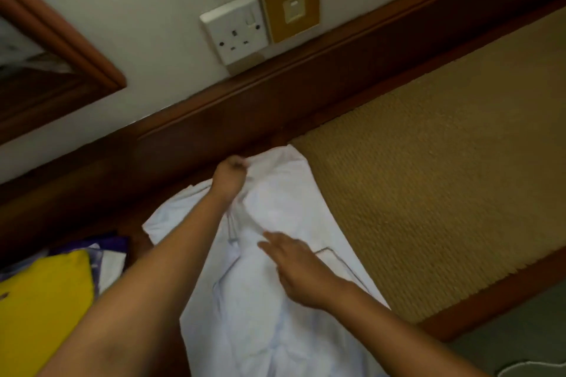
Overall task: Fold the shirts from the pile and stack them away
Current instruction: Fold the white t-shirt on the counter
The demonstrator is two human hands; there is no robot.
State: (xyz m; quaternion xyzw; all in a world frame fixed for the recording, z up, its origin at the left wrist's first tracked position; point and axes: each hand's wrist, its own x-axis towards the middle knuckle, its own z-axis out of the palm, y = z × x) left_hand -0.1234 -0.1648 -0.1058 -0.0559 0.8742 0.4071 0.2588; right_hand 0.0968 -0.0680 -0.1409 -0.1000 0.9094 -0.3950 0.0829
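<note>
A: Where's the shirt?
B: White shirt [275, 300] lies spread across frame center to bottom, on a woven tan mat [444, 177] w/ dark wood edge. Top end reaches the wood skirting [214, 119] mid-frame.
A: Hands?
B: Left hand [229, 174] at center, fingers curled, gripping a bunch of fabric at the shirt's top end. Right hand [294, 266] lower center, fingers straight and slightly spread, lying on the shirt. Motion blur, so can't tell how firmly it presses.
A: Rest of the pile?
B: Lower left: yellow garment [43, 300], purple/white clothes behind it.
A: Bkgd?
B: White socket [234, 29] and gold plate [292, 1] on wall, top center. Framed mirror [46, 49] upper left.
</note>
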